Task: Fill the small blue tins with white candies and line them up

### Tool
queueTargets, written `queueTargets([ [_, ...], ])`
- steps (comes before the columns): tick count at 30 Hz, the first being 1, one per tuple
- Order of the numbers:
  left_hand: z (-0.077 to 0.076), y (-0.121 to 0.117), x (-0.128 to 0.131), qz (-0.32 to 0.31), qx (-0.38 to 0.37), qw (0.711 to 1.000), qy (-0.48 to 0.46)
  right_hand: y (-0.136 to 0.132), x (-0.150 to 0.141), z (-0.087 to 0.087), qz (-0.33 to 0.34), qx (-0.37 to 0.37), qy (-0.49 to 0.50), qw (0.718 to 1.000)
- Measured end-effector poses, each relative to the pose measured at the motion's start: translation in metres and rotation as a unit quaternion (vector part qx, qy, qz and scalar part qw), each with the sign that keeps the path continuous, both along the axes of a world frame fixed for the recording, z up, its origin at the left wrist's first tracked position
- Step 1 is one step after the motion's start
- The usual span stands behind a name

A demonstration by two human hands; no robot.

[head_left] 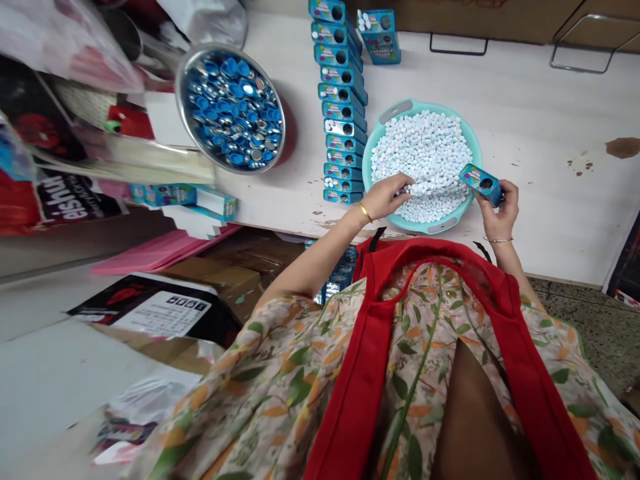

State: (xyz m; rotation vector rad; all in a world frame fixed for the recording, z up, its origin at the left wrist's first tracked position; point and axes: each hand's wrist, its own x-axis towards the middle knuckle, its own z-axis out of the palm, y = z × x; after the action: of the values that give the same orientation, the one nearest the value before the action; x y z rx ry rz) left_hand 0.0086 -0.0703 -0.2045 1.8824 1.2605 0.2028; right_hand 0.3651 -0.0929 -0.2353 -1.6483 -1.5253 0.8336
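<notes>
My left hand [387, 197] reaches into the near left side of a turquoise basin [475, 138] heaped with small white candies [425, 143]. Its fingers are curled around some of the candies, and the fingertips are partly hidden among them. Over the basin's right rim, my right hand [503, 210] grips a small blue box [481, 181], tilted, with a dark round hole in its upper face. Left of the basin, several similar blue boxes [344, 143] stand in a long row, some with white candies on top.
A steel bowl [181, 100] full of blue and silver caps stands to the left. Another blue box [383, 50] with candies on it stands behind the basin. Brown cartons with wire handles [459, 52] line the back. Packets and cardboard [175, 313] crowd the left side.
</notes>
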Motion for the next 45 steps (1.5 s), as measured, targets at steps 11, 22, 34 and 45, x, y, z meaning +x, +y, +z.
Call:
queueTargets([
  [11, 0.127, 0.039, 0.011, -0.132, 0.089, 0.980, 0.118, 0.008, -0.041, 0.012, 0.110, 0.018, -0.017, 0.994],
  [22, 0.212, 0.044, 0.044, -0.257, 0.125, 0.903, 0.321, 0.006, -0.062, 0.006, 0.141, 0.016, 0.010, 0.990],
  [34, 0.139, 0.050, 0.018, -0.159, 0.154, 0.973, 0.066, -0.003, -0.083, 0.001, 0.068, -0.020, 0.098, 0.993],
  [45, 0.071, 0.193, -0.017, -0.020, 0.159, 0.973, 0.164, 0.084, -0.042, -0.012, -0.050, 0.000, 0.025, 0.998],
])
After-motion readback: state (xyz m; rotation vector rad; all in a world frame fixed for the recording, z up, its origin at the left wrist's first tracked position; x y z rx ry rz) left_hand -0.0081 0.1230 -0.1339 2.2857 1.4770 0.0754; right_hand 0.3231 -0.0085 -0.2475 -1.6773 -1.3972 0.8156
